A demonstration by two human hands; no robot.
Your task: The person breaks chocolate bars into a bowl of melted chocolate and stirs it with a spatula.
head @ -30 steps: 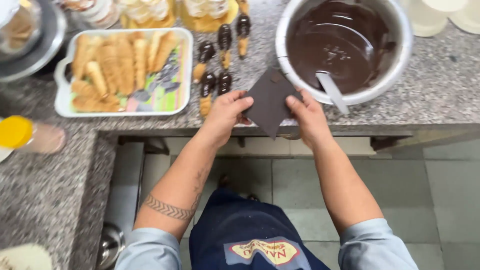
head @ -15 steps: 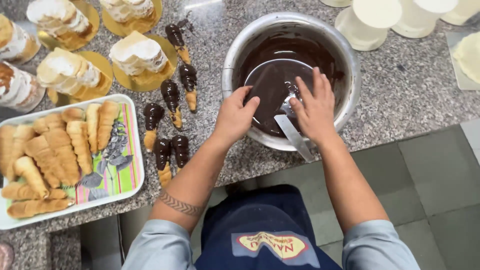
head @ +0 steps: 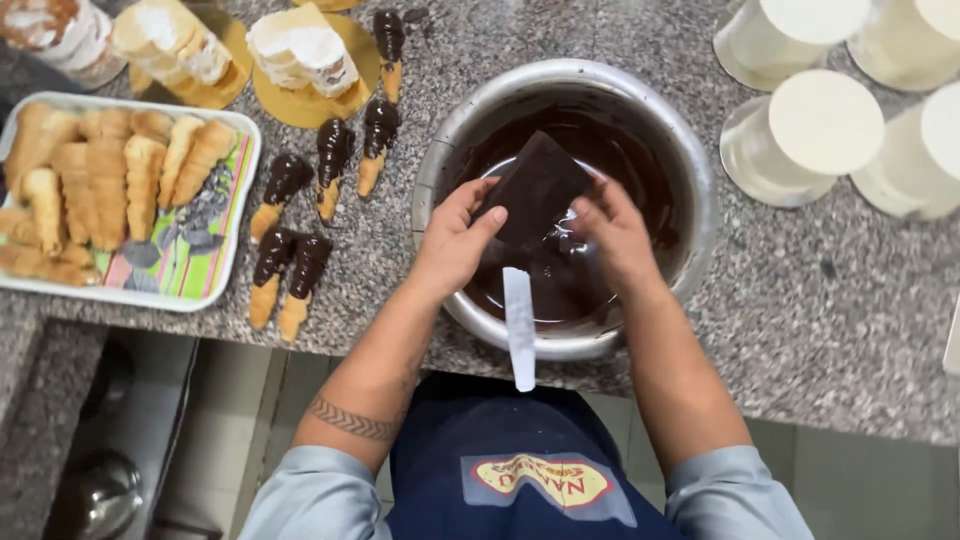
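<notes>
My left hand (head: 455, 240) and my right hand (head: 615, 230) together hold a flat dark chocolate slab (head: 535, 188) by its edges, tilted over a metal bowl (head: 440, 165) of melted chocolate (head: 625, 165). A white spatula handle (head: 519, 330) sticks out over the bowl's near rim toward me. Left of the bowl, several chocolate-dipped pastry cones (head: 300, 215) lie on the granite counter (head: 820, 290).
A white tray (head: 215, 270) with several plain pastry cones (head: 110, 170) sits at the left. Cream-filled pastries on gold boards (head: 300, 50) stand at the back. White lidded tubs (head: 810, 135) stand at the right. The counter's front edge runs below the bowl.
Both hands carried the chocolate slab from the counter's edge to above the bowl. The view shifted so the bowl now sits centred in front of me.
</notes>
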